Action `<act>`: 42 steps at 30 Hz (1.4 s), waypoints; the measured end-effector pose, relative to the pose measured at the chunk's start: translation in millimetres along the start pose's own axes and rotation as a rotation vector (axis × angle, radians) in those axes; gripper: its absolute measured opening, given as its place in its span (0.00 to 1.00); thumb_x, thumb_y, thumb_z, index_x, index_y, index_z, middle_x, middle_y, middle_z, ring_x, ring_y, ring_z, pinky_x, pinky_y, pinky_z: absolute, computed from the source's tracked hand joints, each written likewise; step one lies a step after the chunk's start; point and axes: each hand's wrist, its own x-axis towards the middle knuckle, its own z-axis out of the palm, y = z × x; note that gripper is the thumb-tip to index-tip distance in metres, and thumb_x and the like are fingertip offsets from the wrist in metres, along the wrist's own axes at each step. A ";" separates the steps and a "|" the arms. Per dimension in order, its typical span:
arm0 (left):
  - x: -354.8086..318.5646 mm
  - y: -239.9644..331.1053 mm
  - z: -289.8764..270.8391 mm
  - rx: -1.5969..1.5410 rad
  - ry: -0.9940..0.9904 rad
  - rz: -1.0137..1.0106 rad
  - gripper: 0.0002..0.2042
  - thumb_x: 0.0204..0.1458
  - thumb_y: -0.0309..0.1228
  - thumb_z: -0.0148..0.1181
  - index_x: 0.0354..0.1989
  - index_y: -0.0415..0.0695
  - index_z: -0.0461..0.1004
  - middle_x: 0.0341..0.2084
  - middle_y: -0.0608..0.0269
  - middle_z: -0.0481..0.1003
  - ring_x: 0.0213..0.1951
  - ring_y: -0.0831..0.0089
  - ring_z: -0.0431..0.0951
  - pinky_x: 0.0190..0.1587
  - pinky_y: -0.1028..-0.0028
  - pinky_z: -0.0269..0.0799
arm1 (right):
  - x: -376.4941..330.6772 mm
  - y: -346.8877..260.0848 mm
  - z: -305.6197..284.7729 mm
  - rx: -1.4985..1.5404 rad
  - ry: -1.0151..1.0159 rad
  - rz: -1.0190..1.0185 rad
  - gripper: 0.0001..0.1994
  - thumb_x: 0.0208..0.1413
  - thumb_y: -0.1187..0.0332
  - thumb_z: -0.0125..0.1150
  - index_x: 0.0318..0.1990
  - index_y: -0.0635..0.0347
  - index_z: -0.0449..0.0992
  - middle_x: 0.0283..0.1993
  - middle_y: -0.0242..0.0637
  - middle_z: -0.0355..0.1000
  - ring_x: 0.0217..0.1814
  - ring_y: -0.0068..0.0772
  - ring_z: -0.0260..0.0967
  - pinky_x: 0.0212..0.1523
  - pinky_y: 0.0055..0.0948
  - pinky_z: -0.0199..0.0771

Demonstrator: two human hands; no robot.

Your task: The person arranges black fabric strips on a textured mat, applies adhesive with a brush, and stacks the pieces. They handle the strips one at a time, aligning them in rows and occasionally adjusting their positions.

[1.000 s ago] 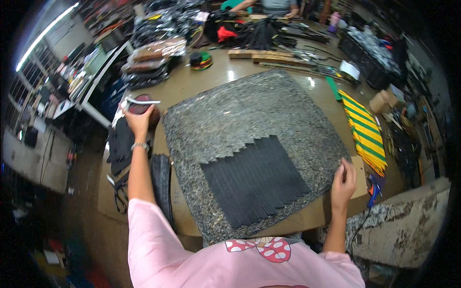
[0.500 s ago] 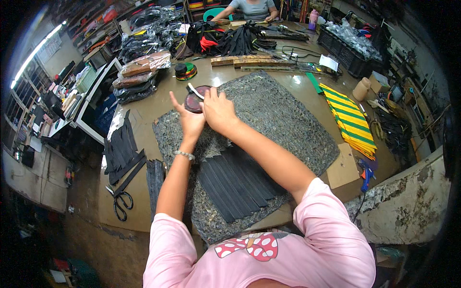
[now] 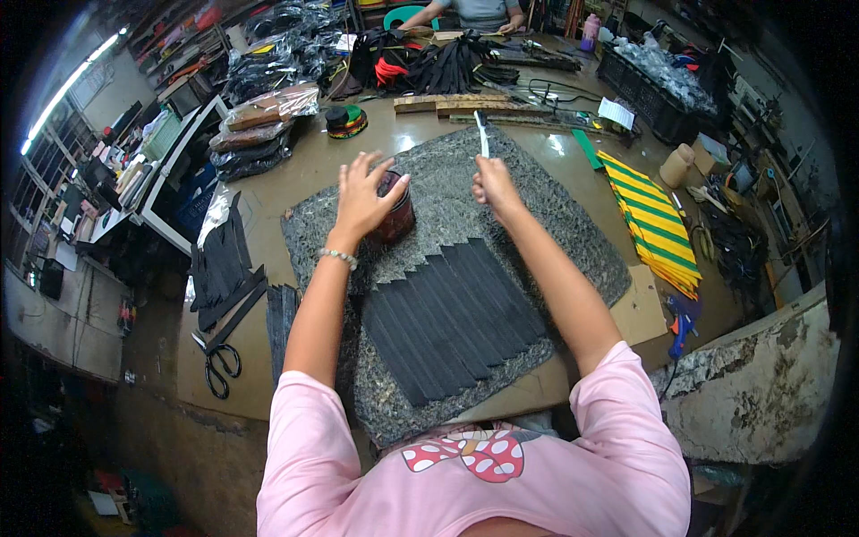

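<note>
On the grey speckled mat (image 3: 537, 206) stands a dark red jar (image 3: 394, 219). My left hand (image 3: 362, 197) is at its upper left side, fingers spread and thumb across the rim; whether it touches the jar I cannot tell. Farther right, my right hand (image 3: 497, 186) is closed around a white-handled brush (image 3: 483, 137) with a dark tip, held pointing away from me above the mat. Closer to me, several black strips (image 3: 452, 322) lie side by side on the mat, overlapping in a slanted row.
Left of the mat are more black strips (image 3: 222, 268) and black-handled scissors (image 3: 219, 369). Yellow-and-green striped strips (image 3: 649, 224), cardboard (image 3: 640, 309) and a blue glue gun (image 3: 683, 329) lie on the right. Wooden bars (image 3: 474, 105) cross the far side; a person (image 3: 483, 11) sits beyond.
My right hand has moved right, away from the jar, carrying the brush. My left hand has spread beside the jar, which now shows its side.
</note>
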 end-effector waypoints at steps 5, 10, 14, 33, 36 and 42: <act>12.5 -0.9 12.0 -0.226 -0.042 -0.017 0.11 0.53 0.34 0.52 0.37 0.42 0.77 0.38 0.54 0.74 0.43 0.57 0.74 0.49 0.64 0.68 | -12.6 17.4 36.2 0.126 -0.199 0.142 0.10 0.58 0.63 0.51 0.35 0.56 0.57 0.21 0.29 0.60 0.16 0.20 0.62 0.13 0.21 0.66; 11.4 -3.1 14.8 -0.226 -0.032 -0.005 0.10 0.51 0.33 0.52 0.37 0.42 0.75 0.39 0.55 0.71 0.47 0.57 0.70 0.51 0.63 0.65 | -10.1 27.5 69.9 0.107 -0.185 0.099 0.11 0.57 0.64 0.51 0.34 0.62 0.59 0.23 0.34 0.62 0.21 0.25 0.66 0.18 0.25 0.72; 11.5 -1.5 12.6 -0.170 -0.012 -0.030 0.15 0.48 0.37 0.56 0.42 0.44 0.70 0.43 0.56 0.67 0.52 0.57 0.65 0.54 0.61 0.59 | -3.0 36.5 86.8 0.106 -0.246 0.110 0.18 0.57 0.58 0.56 0.36 0.65 0.60 0.27 0.36 0.65 0.22 0.27 0.67 0.20 0.27 0.74; -26.8 -82.9 16.0 -2.073 0.852 -0.779 0.16 0.50 0.43 0.46 0.41 0.45 0.64 0.39 0.53 0.71 0.44 0.54 0.73 0.51 0.42 0.65 | -7.0 26.1 78.9 -0.198 -0.370 0.062 0.21 0.61 0.55 0.52 0.40 0.69 0.59 0.32 0.47 0.69 0.24 0.38 0.75 0.19 0.29 0.77; -44.4 -119.0 19.6 -1.951 1.004 -0.907 0.13 0.52 0.39 0.47 0.40 0.44 0.69 0.42 0.51 0.72 0.47 0.53 0.71 0.54 0.49 0.65 | -37.7 3.9 54.3 -0.007 -0.309 0.113 0.20 0.64 0.52 0.42 0.41 0.65 0.60 0.34 0.49 0.70 0.27 0.37 0.74 0.23 0.29 0.77; -80.9 -140.1 25.5 -1.386 0.893 -1.006 0.19 0.57 0.27 0.46 0.57 0.35 0.63 0.50 0.51 0.68 0.51 0.59 0.70 0.56 0.59 0.65 | -182.9 -51.0 -22.6 0.698 -0.349 -0.092 0.14 0.64 0.51 0.43 0.31 0.48 0.59 0.30 0.31 0.59 0.33 0.27 0.55 0.29 0.27 0.56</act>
